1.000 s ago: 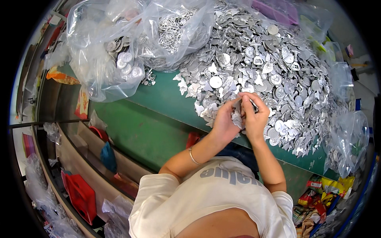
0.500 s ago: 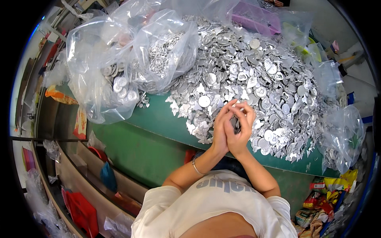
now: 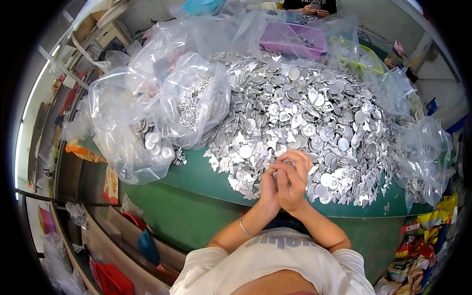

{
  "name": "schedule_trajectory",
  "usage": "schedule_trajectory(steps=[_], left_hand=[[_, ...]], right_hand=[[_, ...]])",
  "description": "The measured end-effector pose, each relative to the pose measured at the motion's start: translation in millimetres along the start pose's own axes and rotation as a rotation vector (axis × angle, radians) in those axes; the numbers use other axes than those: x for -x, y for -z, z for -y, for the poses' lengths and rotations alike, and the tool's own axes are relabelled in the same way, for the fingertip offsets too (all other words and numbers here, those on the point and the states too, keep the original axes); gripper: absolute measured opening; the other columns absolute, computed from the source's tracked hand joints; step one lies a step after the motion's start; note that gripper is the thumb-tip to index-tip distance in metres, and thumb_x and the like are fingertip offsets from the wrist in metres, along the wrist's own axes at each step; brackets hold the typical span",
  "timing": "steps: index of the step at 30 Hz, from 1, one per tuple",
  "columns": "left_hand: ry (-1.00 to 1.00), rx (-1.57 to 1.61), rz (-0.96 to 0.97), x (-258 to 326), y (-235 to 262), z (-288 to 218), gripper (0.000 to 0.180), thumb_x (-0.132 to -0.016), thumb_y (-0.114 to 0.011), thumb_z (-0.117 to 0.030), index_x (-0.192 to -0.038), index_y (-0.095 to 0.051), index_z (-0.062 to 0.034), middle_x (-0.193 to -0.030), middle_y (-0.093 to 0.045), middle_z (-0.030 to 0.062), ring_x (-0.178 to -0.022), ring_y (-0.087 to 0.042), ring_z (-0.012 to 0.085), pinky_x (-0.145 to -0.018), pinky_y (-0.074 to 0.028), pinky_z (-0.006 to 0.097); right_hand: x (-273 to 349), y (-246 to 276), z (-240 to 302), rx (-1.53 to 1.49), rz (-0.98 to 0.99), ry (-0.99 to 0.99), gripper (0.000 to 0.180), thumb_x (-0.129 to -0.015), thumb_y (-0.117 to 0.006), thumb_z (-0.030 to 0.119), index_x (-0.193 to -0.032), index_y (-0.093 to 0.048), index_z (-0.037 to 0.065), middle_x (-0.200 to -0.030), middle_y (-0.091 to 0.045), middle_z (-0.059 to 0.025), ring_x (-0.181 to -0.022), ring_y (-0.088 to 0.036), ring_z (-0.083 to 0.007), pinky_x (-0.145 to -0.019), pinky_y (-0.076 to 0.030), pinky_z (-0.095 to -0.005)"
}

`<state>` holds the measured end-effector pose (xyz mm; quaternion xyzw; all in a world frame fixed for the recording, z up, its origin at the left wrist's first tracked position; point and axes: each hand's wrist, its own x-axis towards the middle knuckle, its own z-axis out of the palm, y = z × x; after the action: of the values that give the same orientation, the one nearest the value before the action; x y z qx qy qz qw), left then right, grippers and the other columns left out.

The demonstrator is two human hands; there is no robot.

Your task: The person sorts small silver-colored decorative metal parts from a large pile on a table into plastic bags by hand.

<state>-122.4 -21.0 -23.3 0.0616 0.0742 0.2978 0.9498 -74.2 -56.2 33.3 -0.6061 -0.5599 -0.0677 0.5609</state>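
My left hand [image 3: 268,191] and my right hand [image 3: 294,183] are cupped together at the near edge of a wide heap of silver metal charms [image 3: 300,118]. Their fingers curl inward and the palms face each other, the right fingers folding over the top. A little grey shows in the gap between them, but what they enclose is hidden. Flat discs, star-like shapes and other small pieces make up the heap, which lies on a green tabletop [image 3: 196,169]. A bracelet circles my left wrist.
Clear plastic bags [image 3: 123,147] of metal pieces stand left of the heap; another bag [image 3: 427,157] lies right. Behind are a purple basket [image 3: 292,42] and a yellow-green basket [image 3: 368,56]. A person's hands [image 3: 314,11] show at the far side. Shelving holds a red bin [image 3: 110,279].
My view has tilted up, bringing the far person and more of the baskets into sight. My cupped hands have closed together more, narrowing the gap between them.
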Motion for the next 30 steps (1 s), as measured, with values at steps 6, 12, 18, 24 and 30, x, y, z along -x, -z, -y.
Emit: schedule_trajectory(steps=[6, 12, 18, 24, 30], left_hand=[[0.096, 0.088, -0.513, -6.9, -24.8, -10.7, 0.026, -0.086, -0.05, -0.018, -0.112, -0.049, -0.0145, -0.095, -0.055, 0.0096, -0.082, -0.055, 0.0181, -0.065, -0.048, 0.03], [0.117, 0.186, -0.366, -58.3, -35.5, -42.2, 0.021, -0.081, -0.046, -0.011, -0.101, -0.052, -0.0115, -0.085, -0.053, 0.009, -0.073, -0.054, 0.0175, -0.05, -0.042, 0.025], [-0.061, 0.079, -0.27, -184.2, -81.8, -99.4, 0.018, -0.081, -0.043, -0.012, -0.098, -0.049, -0.0102, -0.078, -0.052, 0.0086, -0.068, -0.054, 0.0184, -0.047, -0.042, 0.026], [-0.439, -0.105, -0.32, -323.3, -94.1, -165.2, 0.035, -0.083, -0.037, -0.026, -0.11, -0.048, -0.0068, -0.1, -0.053, 0.014, -0.09, -0.054, 0.0269, -0.072, -0.046, 0.042], [-0.558, -0.411, -0.243, -344.7, -93.1, -162.6, 0.054, -0.083, -0.033, -0.035, -0.126, -0.042, -0.004, -0.132, -0.04, 0.0164, -0.122, -0.035, 0.0363, -0.1, -0.021, 0.059]], right_hand=[[16.1, 8.6, -11.6, -0.366, -0.178, -0.292, 0.025, -0.092, -0.04, 0.014, -0.082, -0.057, -0.001, -0.09, -0.05, -0.011, -0.091, -0.046, -0.0233, -0.076, -0.04, -0.0313], [25.8, 26.2, -25.3, -0.439, -0.182, -0.303, 0.023, -0.092, -0.04, 0.012, -0.081, -0.054, -0.003, -0.088, -0.05, -0.0108, -0.083, -0.046, -0.0198, -0.081, -0.035, -0.0305], [30.1, 33.7, -37.1, -0.493, -0.132, -0.339, 0.019, -0.088, -0.042, 0.006, -0.079, -0.056, -0.004, -0.081, -0.053, -0.011, -0.078, -0.047, -0.0203, -0.073, -0.037, -0.0297], [33.1, 37.8, -46.3, -0.518, -0.047, -0.352, 0.018, -0.088, -0.042, 0.003, -0.078, -0.056, -0.004, -0.077, -0.055, -0.0092, -0.075, -0.048, -0.0195, -0.071, -0.037, -0.0296], [39.0, 40.6, -59.7, -0.533, -0.009, -0.389, 0.016, -0.087, -0.044, 0.0, -0.08, -0.057, -0.004, -0.078, -0.055, -0.0093, -0.075, -0.048, -0.018, -0.07, -0.038, -0.0268]])
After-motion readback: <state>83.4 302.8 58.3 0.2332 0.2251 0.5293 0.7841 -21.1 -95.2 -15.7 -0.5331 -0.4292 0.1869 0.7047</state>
